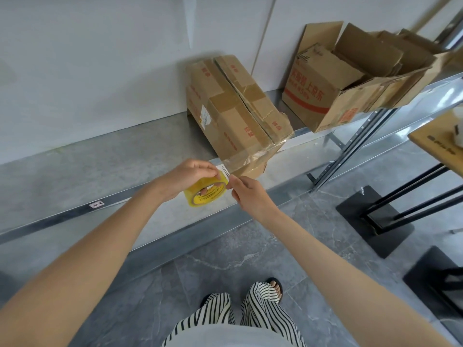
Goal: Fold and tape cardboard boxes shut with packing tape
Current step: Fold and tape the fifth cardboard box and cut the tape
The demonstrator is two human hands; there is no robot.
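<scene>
A closed cardboard box (pixel 235 113) with red print lies on the metal shelf (pixel 105 171), with clear tape wrinkled over its near end. Just in front of it, my left hand (pixel 186 177) grips a yellow roll of packing tape (pixel 208 192). My right hand (pixel 246 194) pinches the tape's free end at the roll's right side. Both hands hover above the shelf's front edge, a short way from the box.
An open cardboard box (pixel 350 88) stuffed with flattened cartons stands on the shelf at the right. A wooden table top (pixel 436 144) on black legs with a black base plate (pixel 375 221) sits at the far right. Grey tiled floor lies below.
</scene>
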